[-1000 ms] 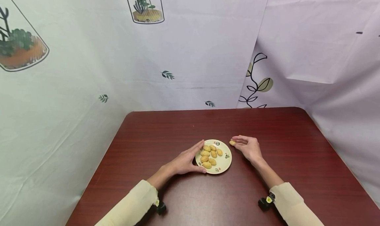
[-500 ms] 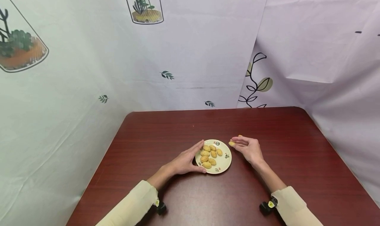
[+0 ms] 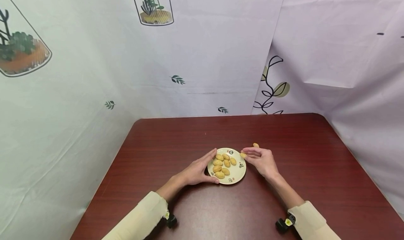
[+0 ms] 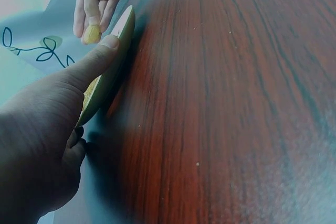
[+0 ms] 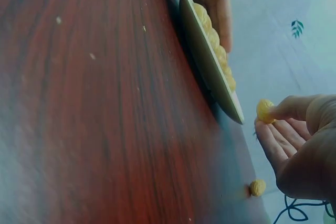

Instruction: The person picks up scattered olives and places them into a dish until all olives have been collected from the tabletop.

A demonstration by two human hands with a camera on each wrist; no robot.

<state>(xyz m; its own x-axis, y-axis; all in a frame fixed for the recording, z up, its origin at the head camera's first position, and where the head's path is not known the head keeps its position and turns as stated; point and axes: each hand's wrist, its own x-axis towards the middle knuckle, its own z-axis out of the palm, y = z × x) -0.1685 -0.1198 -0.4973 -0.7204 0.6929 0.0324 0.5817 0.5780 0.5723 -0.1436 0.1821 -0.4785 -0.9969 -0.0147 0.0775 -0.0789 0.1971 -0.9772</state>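
Note:
A cream plate (image 3: 236,176) with small printed marks stands on the table and bears several yellow oval nuts (image 3: 227,163). My left hand (image 3: 197,171) holds the plate at its left side, thumb at the near rim and fingers at the far rim. Just beyond the plate's right rim, my right hand (image 3: 264,162) pinches one yellow nut (image 5: 265,110) between thumb and fingertips, raised above the table. Another yellow nut (image 3: 256,145) lies on the table behind the right hand. Its whole form shows in the right wrist view.
The dark red wooden table (image 3: 170,138) reaches back to a pale printed cloth wall (image 3: 202,57), with more cloth at both sides. A few tiny pale crumbs (image 5: 92,56) lie on the wood. Black wrist cameras (image 3: 282,225) hang below both sleeves.
My right hand has drawn slightly left and nearer with its pinched nut, up to the plate's rim. The loose nut behind it has come into sight. The left hand and plate stay still.

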